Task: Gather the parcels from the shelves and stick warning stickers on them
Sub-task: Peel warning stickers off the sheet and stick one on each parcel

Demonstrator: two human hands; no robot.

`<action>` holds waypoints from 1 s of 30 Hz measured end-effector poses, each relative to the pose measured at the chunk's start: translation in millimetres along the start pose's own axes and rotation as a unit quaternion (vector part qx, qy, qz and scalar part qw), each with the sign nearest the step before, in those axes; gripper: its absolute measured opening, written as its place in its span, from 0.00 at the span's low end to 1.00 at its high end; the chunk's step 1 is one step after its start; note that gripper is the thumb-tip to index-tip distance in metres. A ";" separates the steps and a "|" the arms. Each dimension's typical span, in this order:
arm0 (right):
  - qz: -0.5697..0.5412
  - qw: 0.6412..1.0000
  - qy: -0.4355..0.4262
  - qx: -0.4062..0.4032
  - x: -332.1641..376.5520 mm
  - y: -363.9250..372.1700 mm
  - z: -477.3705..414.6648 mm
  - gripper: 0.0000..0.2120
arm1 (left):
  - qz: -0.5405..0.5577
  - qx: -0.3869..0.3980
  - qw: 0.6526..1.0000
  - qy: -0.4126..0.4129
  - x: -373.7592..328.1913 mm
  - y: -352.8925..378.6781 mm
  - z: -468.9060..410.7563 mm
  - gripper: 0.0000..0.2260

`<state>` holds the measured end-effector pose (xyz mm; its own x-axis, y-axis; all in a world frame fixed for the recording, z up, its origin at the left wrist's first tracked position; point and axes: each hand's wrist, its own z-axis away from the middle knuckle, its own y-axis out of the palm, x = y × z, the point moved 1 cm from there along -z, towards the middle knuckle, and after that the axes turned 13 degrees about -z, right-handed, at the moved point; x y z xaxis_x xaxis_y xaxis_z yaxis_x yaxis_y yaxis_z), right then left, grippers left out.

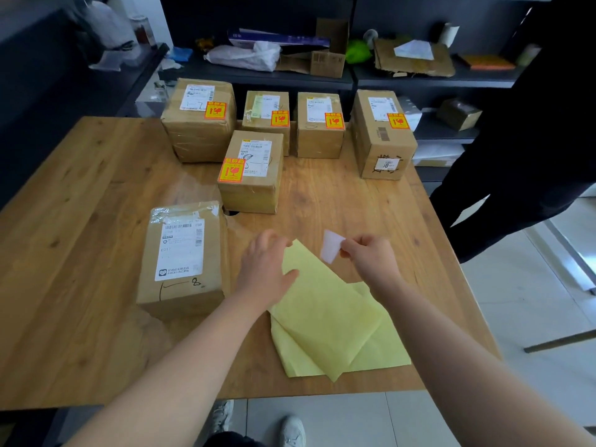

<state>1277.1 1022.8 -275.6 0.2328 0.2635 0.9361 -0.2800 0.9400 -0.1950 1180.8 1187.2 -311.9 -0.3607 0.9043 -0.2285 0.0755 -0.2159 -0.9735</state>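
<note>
Your right hand [364, 253] pinches a peeled sticker [330, 246]; left hand [266, 266] lies open on the backing sheets [325, 317]. Next, press it on the unlabelled box [183, 256] left of your hands.

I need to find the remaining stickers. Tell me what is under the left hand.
The left hand presses on yellow backing sheets lying overlapped on the wooden table. Their upper faces look blank. Whatever lies beneath the sheets is covered.

Wooden table [80, 221]: parcels [251, 171], yellow sheets [332, 321].
</note>
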 end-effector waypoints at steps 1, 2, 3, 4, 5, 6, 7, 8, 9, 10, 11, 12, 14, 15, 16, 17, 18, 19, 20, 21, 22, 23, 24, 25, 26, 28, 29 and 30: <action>-0.021 1.000 0.011 0.006 2.5 3.8 3.2 0.08 | 0.064 -0.025 0.998 0.010 -6.1 -2.1 1.7 0.22; -0.038 0.999 0.020 0.013 4.8 8.0 6.5 0.08 | 0.120 -0.041 0.992 0.015 -11.2 -3.2 3.3 0.21; -0.051 0.998 0.026 0.020 6.7 12.4 9.4 0.08 | 0.160 -0.051 0.986 0.015 -15.7 -4.8 5.4 0.19; -0.061 0.997 0.031 0.027 8.4 16.9 11.9 0.07 | 0.188 -0.060 0.980 0.013 -18.3 -5.8 7.1 0.17; -0.070 0.996 0.035 0.034 9.8 21.4 14.0 0.07 | 0.204 -0.072 0.976 0.011 -19.5 -7.7 8.6 0.14; -0.080 0.995 0.040 0.039 10.2 26.4 14.4 0.07 | 0.214 -0.086 0.973 0.008 -19.0 -10.0 9.9 0.11; -0.090 0.994 0.044 0.041 10.7 31.2 14.7 0.06 | 0.222 -0.099 0.970 0.003 -17.5 -12.7 11.2 0.09; -0.097 0.993 0.046 0.042 12.1 36.1 15.8 0.07 | 0.233 -0.107 0.967 -0.005 -15.0 -15.2 12.9 0.08; -0.098 0.993 0.044 0.047 14.2 40.7 17.3 0.08 | 0.250 -0.109 0.962 -0.020 -12.2 -18.7 14.8 0.07; -0.098 0.993 0.039 0.056 15.7 44.6 18.0 0.09 | 0.268 -0.107 0.956 -0.040 -8.2 -22.6 16.8 0.06; -0.101 0.992 0.031 0.069 18.2 48.5 19.7 0.11 | 0.286 -0.105 0.950 -0.064 -2.7 -26.1 18.8 0.06; -0.101 0.991 0.017 0.083 20.1 52.2 20.8 0.12 | 0.298 -0.100 0.945 -0.087 4.4 -29.2 20.3 0.04; -0.059 0.993 -0.026 0.103 23.4 59.7 22.9 0.11 | 0.314 -0.084 0.937 -0.124 20.5 -34.5 24.4 0.03; -0.015 0.993 -0.050 0.105 24.6 64.3 24.6 0.08 | 0.326 -0.072 0.933 -0.134 28.6 -37.8 26.9 0.03; 0.028 0.991 -0.071 0.106 25.5 70.2 26.7 0.07 | 0.340 -0.059 0.928 -0.139 36.4 -41.2 29.9 0.03; 0.055 0.989 -0.084 0.111 25.8 77.3 29.5 0.07 | 0.353 -0.049 0.924 -0.142 43.9 -45.4 33.8 0.04; 0.065 0.987 -0.086 0.120 25.7 85.4 32.6 0.06 | 0.363 -0.036 0.920 -0.145 51.4 -49.6 38.1 0.05; 0.065 0.986 -0.083 0.131 25.7 93.9 36.5 0.05 | 0.371 -0.024 0.916 -0.151 59.1 -53.1 42.6 0.05; 0.064 0.985 -0.078 0.140 25.2 102.7 40.1 0.04 | 0.377 -0.012 0.913 -0.159 68.3 -55.1 46.6 0.05; 0.064 0.984 -0.073 0.148 24.9 111.3 44.4 0.04 | 0.383 -0.004 0.908 -0.169 77.9 -57.0 50.7 0.04; 0.065 0.983 -0.068 0.155 24.4 119.9 48.2 0.04 | 0.395 0.000 0.901 -0.178 88.2 -57.7 54.3 0.04; 0.063 0.983 -0.065 0.163 24.5 128.2 52.9 0.05 | 0.414 0.003 0.891 -0.187 98.2 -58.2 57.8 0.04; 0.058 0.982 -0.062 0.169 24.6 136.3 57.4 0.06 | 0.433 0.004 0.880 -0.194 108.0 -58.5 61.0 0.03; 0.052 0.982 -0.057 0.175 24.3 144.2 61.9 0.06 | 0.444 0.005 0.873 -0.199 117.5 -59.8 64.7 0.03; 0.045 0.981 -0.050 0.182 23.9 151.8 66.3 0.05 | 0.451 0.005 0.869 -0.201 126.3 -61.5 68.0 0.04; 0.028 0.979 -0.031 0.197 24.4 166.5 75.4 0.04 | 0.470 0.002 0.859 -0.203 144.3 -64.4 73.5 0.07; 0.016 0.979 -0.019 0.201 24.3 173.8 79.2 0.05 | 0.477 0.001 0.854 -0.206 153.2 -65.4 76.0 0.07; 0.005 0.980 -0.008 0.201 24.1 181.2 82.5 0.05 | 0.481 0.001 0.852 -0.209 161.4 -66.1 77.6 0.08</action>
<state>1155.2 1181.6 -264.2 0.2138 0.2656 0.9401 -0.6274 0.7750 -0.0763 1045.5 1318.9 -283.7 -0.4326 0.0991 -0.8961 0.5218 -0.7831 -0.3385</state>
